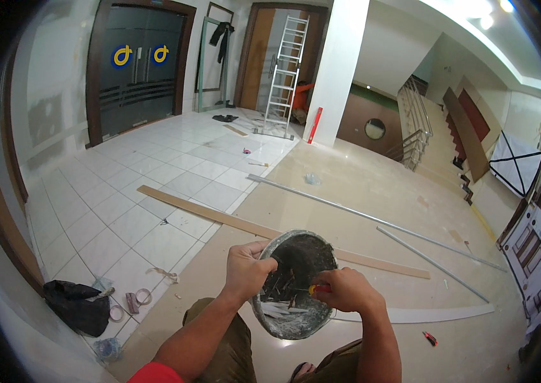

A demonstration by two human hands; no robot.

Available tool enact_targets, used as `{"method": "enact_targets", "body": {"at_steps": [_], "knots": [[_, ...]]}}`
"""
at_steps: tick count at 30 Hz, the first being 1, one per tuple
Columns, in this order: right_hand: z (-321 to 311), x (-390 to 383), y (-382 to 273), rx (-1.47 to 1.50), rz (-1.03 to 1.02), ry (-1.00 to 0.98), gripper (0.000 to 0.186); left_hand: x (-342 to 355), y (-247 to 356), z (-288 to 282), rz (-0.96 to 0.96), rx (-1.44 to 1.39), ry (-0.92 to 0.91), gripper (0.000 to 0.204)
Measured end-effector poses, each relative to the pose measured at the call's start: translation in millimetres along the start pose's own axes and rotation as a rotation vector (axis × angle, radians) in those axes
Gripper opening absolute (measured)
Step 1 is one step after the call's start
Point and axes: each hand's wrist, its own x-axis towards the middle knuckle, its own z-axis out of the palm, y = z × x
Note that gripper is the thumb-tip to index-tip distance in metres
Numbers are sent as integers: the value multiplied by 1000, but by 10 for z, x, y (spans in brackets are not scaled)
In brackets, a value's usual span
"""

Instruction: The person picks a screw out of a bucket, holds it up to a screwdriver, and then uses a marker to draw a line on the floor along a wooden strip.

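While a crumpled black plastic bag (79,309) lies well off at nine o'clock from the bucket, with a pale ring-shaped roll (144,296) on the tiles nearer me, my left hand (245,271) is clamped on the nine o'clock side of the rim, thumb hooked inside. That round, grey-black, white-crusted bucket (309,250) sits before me, between my hands and over my knees' gap, its mouth tilted toward me; I cannot tell what bears its weight. Loose white slivers (280,309) lie inside, toward seven o'clock. Across the mouth, my right hand (347,290) is curled at three o'clock around a slim tool with a yellow-and-red handle (319,289), pointing inward. A red-and-black utility knife (430,339) lies on the floor at four o'clock.

I judge the step in hand to be rummaging for something or picking out a tool. The next move calls for a steady rim and a clean lift past the slivers.
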Motion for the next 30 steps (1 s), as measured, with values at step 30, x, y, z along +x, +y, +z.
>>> {"method": "enact_targets", "body": {"at_steps": [30], "knots": [[68, 34, -150, -21, -25, -50, 23, -20, -2, -39, -13, 33, -44, 43]]}}
